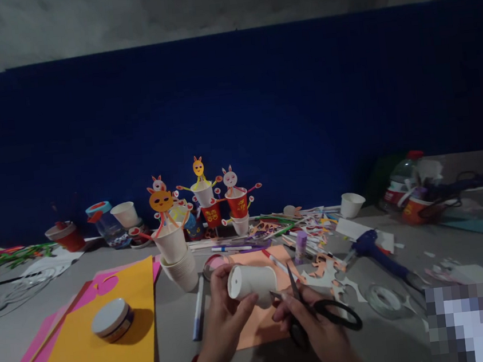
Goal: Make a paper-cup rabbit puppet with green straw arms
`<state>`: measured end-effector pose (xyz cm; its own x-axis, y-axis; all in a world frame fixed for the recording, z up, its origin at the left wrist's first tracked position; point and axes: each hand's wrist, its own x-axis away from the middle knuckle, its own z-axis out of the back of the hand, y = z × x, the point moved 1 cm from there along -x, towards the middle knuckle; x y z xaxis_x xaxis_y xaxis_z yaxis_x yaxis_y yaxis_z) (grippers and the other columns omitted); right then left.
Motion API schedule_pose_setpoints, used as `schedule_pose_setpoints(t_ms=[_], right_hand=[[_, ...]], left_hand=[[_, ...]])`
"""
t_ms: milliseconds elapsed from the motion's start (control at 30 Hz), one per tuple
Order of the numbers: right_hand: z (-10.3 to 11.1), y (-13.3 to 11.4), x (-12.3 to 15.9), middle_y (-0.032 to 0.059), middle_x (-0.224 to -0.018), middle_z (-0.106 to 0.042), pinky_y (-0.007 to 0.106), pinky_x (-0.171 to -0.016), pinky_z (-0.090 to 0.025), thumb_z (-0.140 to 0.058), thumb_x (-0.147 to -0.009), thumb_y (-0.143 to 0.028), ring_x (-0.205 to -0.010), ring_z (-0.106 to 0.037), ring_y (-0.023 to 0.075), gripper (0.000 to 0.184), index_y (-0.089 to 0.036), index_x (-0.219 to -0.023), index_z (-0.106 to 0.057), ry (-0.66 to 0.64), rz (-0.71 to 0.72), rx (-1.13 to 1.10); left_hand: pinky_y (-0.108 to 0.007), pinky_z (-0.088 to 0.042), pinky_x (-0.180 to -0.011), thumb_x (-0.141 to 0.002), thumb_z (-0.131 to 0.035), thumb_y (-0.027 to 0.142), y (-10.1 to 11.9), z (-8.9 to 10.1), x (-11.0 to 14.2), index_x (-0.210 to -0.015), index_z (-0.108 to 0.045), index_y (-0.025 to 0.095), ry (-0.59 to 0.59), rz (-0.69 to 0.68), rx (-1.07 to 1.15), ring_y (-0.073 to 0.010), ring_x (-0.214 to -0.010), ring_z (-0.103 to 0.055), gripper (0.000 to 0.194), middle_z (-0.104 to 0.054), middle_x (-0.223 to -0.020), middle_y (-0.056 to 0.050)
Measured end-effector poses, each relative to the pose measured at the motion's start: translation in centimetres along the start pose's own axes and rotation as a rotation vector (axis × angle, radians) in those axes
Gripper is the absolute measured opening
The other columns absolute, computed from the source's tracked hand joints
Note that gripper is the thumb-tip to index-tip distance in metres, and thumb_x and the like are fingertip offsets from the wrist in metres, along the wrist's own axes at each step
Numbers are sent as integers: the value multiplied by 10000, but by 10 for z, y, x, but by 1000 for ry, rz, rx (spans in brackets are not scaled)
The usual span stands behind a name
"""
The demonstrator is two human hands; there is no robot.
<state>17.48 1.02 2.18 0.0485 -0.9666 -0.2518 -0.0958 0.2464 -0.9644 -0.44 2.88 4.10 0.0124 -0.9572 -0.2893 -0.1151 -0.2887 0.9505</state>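
Observation:
A white paper cup (254,280) lies sideways in my left hand (227,315), its base turned to the left with a small dark hole in it. My fingers and thumb wrap round the cup. Black-handled scissors (337,314) are in my right hand (305,318), their blades apart and close to the cup's rim side. Whether a blade touches the paper I cannot tell. Under both hands lies a sheet of orange-peach paper (257,332).
Left are yellow paper (83,359) with a lidded jar (113,320), and stacked cups (179,271) with paper animal figures. Right are a glue stick (301,247), paper scraps (331,278), a blue glue gun (378,253) and a tape roll (383,299). Behind stands a blue panel (286,113).

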Motion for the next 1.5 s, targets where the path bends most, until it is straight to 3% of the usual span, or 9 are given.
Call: schedule_pose_setpoints(t_ms=[133,233,467,600,867,1067,1133,1233,1500], right_hand=[[1,4,-2,26,-656,-745,237,-561,-550,-612,-904,-563,-548,-678,160,393,-200,-773,-684,76,-74,-30],[2,2,-3,17,-640,-732,232,-548,-550,-618,-897,-560,-540,-675,161,382,-205,-762,-664,91,-69,-29],[9,-11,-3,18,-704,-729,248,-626,-530,-500,-992,-353,-649,-702,181,306,-230,-771,-672,33,293,450],[12,-17,-4,34,-760,-750,265,-642,-510,-477,-1001,-274,-702,-716,196,265,-229,-820,-665,-33,478,630],[19,-23,-6,23,-808,-732,291,-728,-502,-475,-996,-249,-750,-676,195,215,-246,-854,-637,-264,415,753],[14,-21,-12,36,-752,-747,274,-594,-480,-438,-933,-149,-648,-676,196,262,-204,-968,-692,-341,544,841],[14,-22,-11,33,-808,-758,271,-646,-490,-452,-957,-185,-707,-693,194,238,-210,-988,-687,-340,474,784],[14,-23,-7,-7,-720,-721,252,-627,-472,-464,-997,-305,-655,-670,169,277,-237,-811,-658,-266,296,643],[-3,3,-2,26,-660,-706,245,-560,-546,-582,-934,-538,-561,-658,154,408,-190,-729,-644,-37,-39,-21]], left_hand=[[-330,-517,-892,-860,-700,289,-2,0,2,-1281,-472,311,-43,-23,-72,-248,-1093,-559,479,-500,-1275,-45],[-330,-507,-893,-864,-690,280,-2,0,4,-1230,-503,302,-57,-30,-103,-251,-1083,-565,412,-543,-1217,-42],[-333,-485,-876,-883,-672,327,-5,6,2,-1224,-511,282,-175,-2,-193,-255,-1061,-584,380,-563,-1231,-60],[-318,-478,-823,-885,-662,369,-3,8,-1,-1195,-555,263,-196,37,-257,-256,-1039,-586,344,-562,-1238,-66],[-354,-468,-881,-889,-642,295,11,4,-6,-1091,-612,238,-203,-37,-343,-270,-1060,-605,212,-650,-1133,-69],[-357,-481,-835,-870,-643,280,14,6,-7,-1026,-620,234,-215,-22,-478,-264,-968,-642,164,-687,-1061,-60],[-355,-485,-827,-868,-642,274,15,6,-7,-1033,-615,235,-222,-39,-491,-264,-965,-643,172,-686,-1059,-61],[-366,-484,-855,-862,-644,240,14,6,-6,-1077,-600,239,-247,-97,-501,-274,-1003,-633,220,-676,-1086,-70],[-396,-446,-955,-851,-658,186,9,6,-1,-1164,-567,261,-233,-210,-560,-292,-1109,-591,335,-630,-1176,-88]])
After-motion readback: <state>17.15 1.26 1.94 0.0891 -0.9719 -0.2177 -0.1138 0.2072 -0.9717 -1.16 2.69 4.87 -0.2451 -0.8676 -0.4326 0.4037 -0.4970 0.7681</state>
